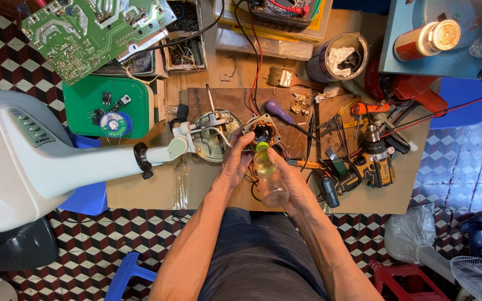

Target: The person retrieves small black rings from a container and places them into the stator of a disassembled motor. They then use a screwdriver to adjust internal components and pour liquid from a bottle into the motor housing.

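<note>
Checkered red, black and white floor tiles surround a low table [140,195] covered in cardboard and crowded with tools. At far left lies a white fan base [23,161], cut off by the frame edge, its neck reaching toward an opened round housing [214,136]. Above it sit a green circuit board [93,30] and a green box [107,106] with a solder spool on top. The left hand [235,161] grips a small fan motor [261,132], fingers clenched around its rim; the motor's underside is hidden. The right hand [288,178] holds a clear plastic bottle [269,178] with a yellow-green cap, fingers wrapped around it, nozzle touching the motor. Right of them lie pliers, a yellow-and-black drill [372,161] and an orange-red can [425,39] with a label too small to make out.
</note>
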